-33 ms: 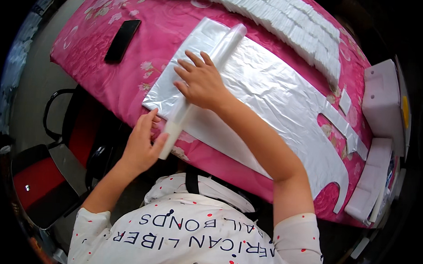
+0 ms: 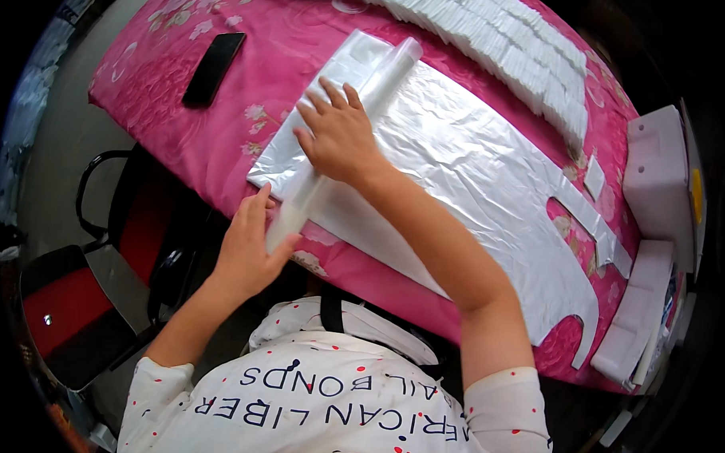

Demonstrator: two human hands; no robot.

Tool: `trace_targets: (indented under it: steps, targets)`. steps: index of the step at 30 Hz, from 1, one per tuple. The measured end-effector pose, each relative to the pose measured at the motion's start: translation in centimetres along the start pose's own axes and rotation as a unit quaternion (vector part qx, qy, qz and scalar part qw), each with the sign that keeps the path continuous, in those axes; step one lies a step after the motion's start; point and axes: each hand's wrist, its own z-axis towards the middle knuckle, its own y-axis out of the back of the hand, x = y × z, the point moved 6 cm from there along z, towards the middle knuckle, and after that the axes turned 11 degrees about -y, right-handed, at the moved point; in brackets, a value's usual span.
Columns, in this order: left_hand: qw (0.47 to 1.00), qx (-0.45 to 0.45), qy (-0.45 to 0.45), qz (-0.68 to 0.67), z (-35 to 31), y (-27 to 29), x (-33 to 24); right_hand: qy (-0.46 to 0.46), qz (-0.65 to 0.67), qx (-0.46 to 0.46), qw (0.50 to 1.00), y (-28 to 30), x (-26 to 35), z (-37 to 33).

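Note:
A flat silvery-white plastic carrier bag [image 2: 461,150] lies across the table, its cut-out handles at the right; I cannot tell whether it is one or a stack. Across its left part rests a pale translucent tube or roll [image 2: 398,68], slanting from far right to near left. My right hand [image 2: 338,134] lies on the tube's middle with its fingers spread toward the far left. Beside the tube's near end is my left hand [image 2: 250,238], fingers along its left side and thumb stretched across the end. That end is slightly blurred and partly hidden by the thumb.
A pink flowered cloth [image 2: 214,141] covers the table. A black phone [image 2: 213,69] lies at the far left, long rows of stacked white folded pieces [image 2: 496,55] at the back. White foam boxes [image 2: 656,165] stand at the right edge. A black-and-red chair [image 2: 80,312] is at the left.
My left thumb has moved over the tube's near end, covering more of it. My right hand has shifted slightly to the left. The bag lies about as before.

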Motion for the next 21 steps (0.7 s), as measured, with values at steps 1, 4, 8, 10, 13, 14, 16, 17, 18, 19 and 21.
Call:
trace_targets:
  steps: [1, 4, 8, 10, 13, 14, 16, 17, 18, 19, 21]
  targets:
    - [0.998, -0.005, 0.003, 0.059, 0.3, -0.3, -0.3, -0.053, 0.016, -0.035, 0.998, -0.6, 0.2, 0.8]
    - [0.993, 0.017, 0.107, 0.049, 0.0, -1.2, 1.4, -0.211, 0.114, -0.223, 0.945, -0.4, 0.2, 0.9]
    - [0.882, -0.013, 0.204, -0.425, -0.3, -2.6, 1.8, -0.298, 0.488, -0.205, 0.794, -0.5, -2.3, -2.0]
    - [0.800, 0.001, 0.230, -0.555, -0.2, -3.4, -0.2, -0.285, 0.653, -0.118, 0.692, -1.3, -3.4, -2.9]
    - [0.752, 0.010, 0.204, -0.626, 0.7, -3.4, -2.6, -0.230, 0.772, 0.012, 0.593, 2.4, -2.8, -5.5]
    - [0.753, 0.013, 0.185, -0.632, 1.2, -3.4, -3.2, -0.236, 0.766, 0.037, 0.597, 2.8, -3.2, -6.2]
    - [0.763, 0.016, 0.168, -0.624, 1.7, -3.4, -4.0, -0.248, 0.751, 0.087, 0.605, 3.7, -4.6, -7.8]
    - [0.774, 0.022, 0.166, -0.611, 1.9, -3.3, -4.4, -0.243, 0.743, 0.081, 0.618, 4.2, -5.0, -8.5]
    - [0.784, 0.027, 0.164, -0.598, 2.0, -3.2, -4.8, -0.239, 0.735, 0.076, 0.630, 4.7, -5.3, -9.2]
    - [0.780, 0.026, 0.164, -0.604, 2.2, -3.2, -5.2, -0.234, 0.726, 0.070, 0.643, 5.2, -5.5, -9.7]
    - [0.771, 0.026, 0.167, -0.614, 2.7, -3.4, -5.9, -0.231, 0.723, 0.078, 0.647, 5.9, -5.9, -10.7]
